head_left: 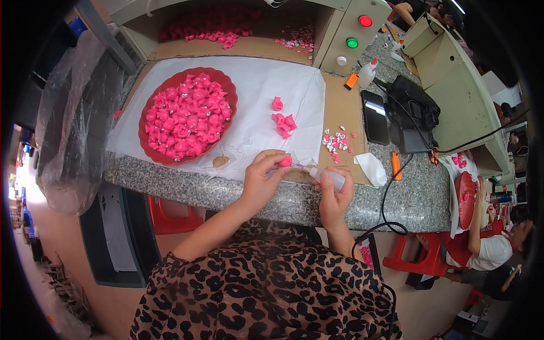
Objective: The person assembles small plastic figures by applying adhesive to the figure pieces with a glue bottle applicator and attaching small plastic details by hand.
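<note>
Pink and small, a molded piece (pixel 285 162) is pinched between thumb and fingertips of the left hand (pixel 263 175) in the head view. The right hand (pixel 335 197) has its fingers wrapped around a translucent squeeze bottle (pixel 335 180), nozzle toward the piece. Beyond the fingers lie loose pink pieces (pixel 284 124); to their left, a heaped red scalloped bowl (pixel 152 149).

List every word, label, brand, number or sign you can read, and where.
None can be read.
Bottle in the right hand: no legible print.
Phone: no readable text.
Orange object near the phone: any marking is too small to read.
</note>
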Motion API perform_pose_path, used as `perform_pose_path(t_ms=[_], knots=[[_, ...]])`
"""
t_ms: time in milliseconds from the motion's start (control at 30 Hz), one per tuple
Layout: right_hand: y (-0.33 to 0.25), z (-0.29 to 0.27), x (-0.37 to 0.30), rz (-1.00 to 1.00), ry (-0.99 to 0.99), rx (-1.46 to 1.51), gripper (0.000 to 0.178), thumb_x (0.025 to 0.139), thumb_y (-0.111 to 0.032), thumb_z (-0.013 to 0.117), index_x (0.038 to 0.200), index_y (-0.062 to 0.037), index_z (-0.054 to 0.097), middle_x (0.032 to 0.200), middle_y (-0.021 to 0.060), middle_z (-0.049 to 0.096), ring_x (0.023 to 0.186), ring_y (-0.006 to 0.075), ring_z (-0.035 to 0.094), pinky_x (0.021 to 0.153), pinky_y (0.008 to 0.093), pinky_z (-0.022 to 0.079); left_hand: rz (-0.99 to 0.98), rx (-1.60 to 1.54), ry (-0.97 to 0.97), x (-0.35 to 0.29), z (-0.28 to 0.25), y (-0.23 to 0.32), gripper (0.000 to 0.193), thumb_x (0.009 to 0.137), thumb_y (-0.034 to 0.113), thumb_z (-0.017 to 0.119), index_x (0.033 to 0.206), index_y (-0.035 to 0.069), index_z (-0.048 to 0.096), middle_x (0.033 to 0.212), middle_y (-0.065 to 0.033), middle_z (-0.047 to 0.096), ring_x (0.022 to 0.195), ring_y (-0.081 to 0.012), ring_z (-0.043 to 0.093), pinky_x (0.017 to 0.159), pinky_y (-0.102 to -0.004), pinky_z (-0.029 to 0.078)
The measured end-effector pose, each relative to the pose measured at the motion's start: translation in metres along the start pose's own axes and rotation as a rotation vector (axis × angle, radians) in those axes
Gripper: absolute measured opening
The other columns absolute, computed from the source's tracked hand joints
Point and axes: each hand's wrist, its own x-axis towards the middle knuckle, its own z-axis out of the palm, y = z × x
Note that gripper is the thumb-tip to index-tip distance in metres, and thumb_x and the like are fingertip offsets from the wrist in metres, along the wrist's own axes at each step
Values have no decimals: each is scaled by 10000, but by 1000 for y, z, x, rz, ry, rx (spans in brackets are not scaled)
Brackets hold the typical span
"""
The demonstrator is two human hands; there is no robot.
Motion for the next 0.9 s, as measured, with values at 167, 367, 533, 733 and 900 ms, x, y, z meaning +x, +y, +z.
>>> perform_pose_path(t_ms=[167,367,533,733,900], knots=[[0,0,1,39,17,66,130,823,-79,498,892,15,440,829,55,434,607,111,501,532,208,414,7,30,-10,0,-1,-2,222,757,-32,546,978,-14,542,982,-90,494,856,-143,529,751,-237,453],[2,0,4,96,88,183,151,823,-114,508,894,2,444,783,64,475,598,124,501,526,229,407,-58,16,-88,2,-6,6,249,798,10,497,1047,3,493,925,-68,511,834,-128,515,708,-240,440],[0,-8,11,177,60,331,168,815,-101,520,898,13,429,818,68,450,636,121,511,546,224,418,-213,-204,-268,10,-21,11,250,820,23,459,1069,2,455,924,-37,510,840,-106,498,702,-241,424],[-6,-7,12,115,-50,154,154,808,-95,526,891,7,447,798,63,463,626,118,498,544,215,401,-267,-58,-411,14,-29,10,219,842,65,419,1051,31,475,876,-9,495,728,-79,440,664,-208,390],[-6,-9,12,90,-104,75,149,806,-84,526,876,17,440,835,58,425,642,108,494,553,203,400,-238,-46,-423,14,-28,12,230,838,62,422,1060,40,477,872,-5,492,694,-71,411,644,-201,377]])
